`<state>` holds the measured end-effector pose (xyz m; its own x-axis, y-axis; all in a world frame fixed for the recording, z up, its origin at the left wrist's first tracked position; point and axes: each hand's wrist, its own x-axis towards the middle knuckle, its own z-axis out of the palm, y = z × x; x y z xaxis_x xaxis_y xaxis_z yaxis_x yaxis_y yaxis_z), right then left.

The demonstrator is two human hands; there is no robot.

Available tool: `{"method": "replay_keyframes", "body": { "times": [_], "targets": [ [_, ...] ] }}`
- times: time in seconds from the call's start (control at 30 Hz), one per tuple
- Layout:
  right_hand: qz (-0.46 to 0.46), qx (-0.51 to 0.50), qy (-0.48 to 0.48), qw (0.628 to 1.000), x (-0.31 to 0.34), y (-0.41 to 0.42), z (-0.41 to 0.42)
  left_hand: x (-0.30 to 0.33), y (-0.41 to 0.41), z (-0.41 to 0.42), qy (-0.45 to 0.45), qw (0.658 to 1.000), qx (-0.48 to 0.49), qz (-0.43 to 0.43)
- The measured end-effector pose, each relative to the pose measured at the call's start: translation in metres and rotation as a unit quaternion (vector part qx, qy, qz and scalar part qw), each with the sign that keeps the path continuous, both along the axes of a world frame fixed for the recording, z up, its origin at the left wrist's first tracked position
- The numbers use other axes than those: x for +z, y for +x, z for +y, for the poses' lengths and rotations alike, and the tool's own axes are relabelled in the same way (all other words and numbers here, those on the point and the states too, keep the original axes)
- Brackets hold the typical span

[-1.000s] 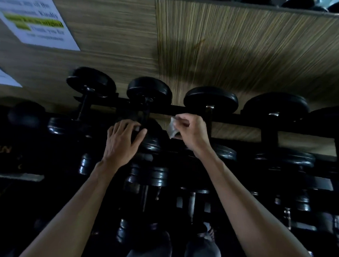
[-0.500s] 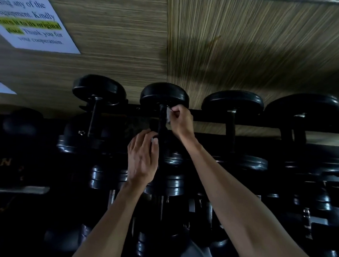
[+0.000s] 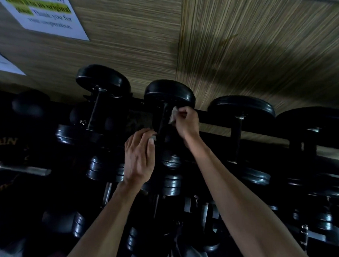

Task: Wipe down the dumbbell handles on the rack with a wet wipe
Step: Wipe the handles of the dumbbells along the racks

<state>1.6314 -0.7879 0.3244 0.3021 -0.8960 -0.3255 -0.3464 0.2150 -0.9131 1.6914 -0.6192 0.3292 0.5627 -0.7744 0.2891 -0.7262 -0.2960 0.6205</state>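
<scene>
Dumbbells (image 3: 169, 93) on rack (image 3: 212, 114), before wall (image 3: 258, 46)

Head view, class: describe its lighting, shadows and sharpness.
Head view: the wood-grain wall is lit and carries a broad soft shadow; the dumbbell rack below sinks into near-black, with small glints on plates; the wet wipe in the right hand looks soft, the notice slightly blurred; wide-angle bending shows at the edges.

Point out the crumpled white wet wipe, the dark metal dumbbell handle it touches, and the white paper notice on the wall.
crumpled white wet wipe (image 3: 173, 114): head view, exposed fold.
dark metal dumbbell handle (image 3: 163, 120): head view, mid-shaft.
white paper notice (image 3: 49, 19): head view, printed face.
</scene>
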Motion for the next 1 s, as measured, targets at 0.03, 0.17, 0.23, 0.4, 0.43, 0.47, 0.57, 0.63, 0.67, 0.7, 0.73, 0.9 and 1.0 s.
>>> {"method": "replay_keyframes", "body": {
  "times": [0.03, 0.17, 0.23, 0.4, 0.43, 0.47, 0.57, 0.63, 0.67, 0.7, 0.73, 0.9, 1.0],
  "targets": [
    [0.015, -0.013, -0.016, 1.0, 0.0, 0.004, 0.0, 0.0, 0.0, -0.001, 0.0, 1.0, 0.004, 0.0],
    [0.017, 0.067, 0.015, 0.997, 0.0, -0.016, 0.023, -0.001, -0.002, 0.0, -0.007, 1.0, 0.004, -0.002],
    [0.031, 0.151, 0.053, 0.987, 0.001, -0.036, 0.035, 0.0, -0.002, -0.001, -0.017, 1.0, 0.002, 0.001],
    [0.01, 0.093, 0.025, 0.995, 0.003, -0.026, 0.022, 0.0, -0.004, -0.001, -0.026, 1.0, 0.008, 0.004],
    [0.002, 0.054, 0.012, 0.998, 0.004, -0.017, 0.017, 0.001, -0.004, 0.0, -0.026, 1.0, 0.01, 0.005],
    [-0.001, 0.024, 0.002, 1.0, 0.006, -0.01, 0.012, 0.001, -0.004, 0.0, -0.026, 1.0, 0.011, 0.005],
    [0.002, 0.01, 0.003, 1.0, 0.002, -0.002, 0.009, 0.001, -0.002, 0.0, -0.025, 1.0, 0.001, -0.001],
    [0.009, 0.066, 0.028, 0.997, 0.002, -0.012, 0.016, -0.001, -0.001, 0.001, -0.02, 1.0, -0.007, -0.001],
    [0.022, 0.117, 0.031, 0.992, 0.002, -0.02, 0.022, -0.002, 0.001, 0.001, -0.016, 1.0, -0.011, 0.003],
    [0.037, 0.161, 0.032, 0.986, 0.002, -0.029, 0.029, -0.003, 0.002, 0.001, -0.014, 1.0, -0.017, 0.006],
    [0.048, 0.187, 0.04, 0.98, 0.006, -0.034, 0.034, -0.003, 0.004, 0.001, -0.015, 1.0, -0.023, 0.006],
    [0.018, 0.053, 0.042, 0.998, 0.016, -0.014, 0.028, -0.006, 0.009, 0.002, -0.014, 0.999, -0.049, 0.011],
    [0.036, -0.033, -0.006, 0.999, 0.02, 0.006, 0.016, -0.007, 0.009, 0.002, -0.011, 0.999, -0.049, 0.009]
  ]
}}
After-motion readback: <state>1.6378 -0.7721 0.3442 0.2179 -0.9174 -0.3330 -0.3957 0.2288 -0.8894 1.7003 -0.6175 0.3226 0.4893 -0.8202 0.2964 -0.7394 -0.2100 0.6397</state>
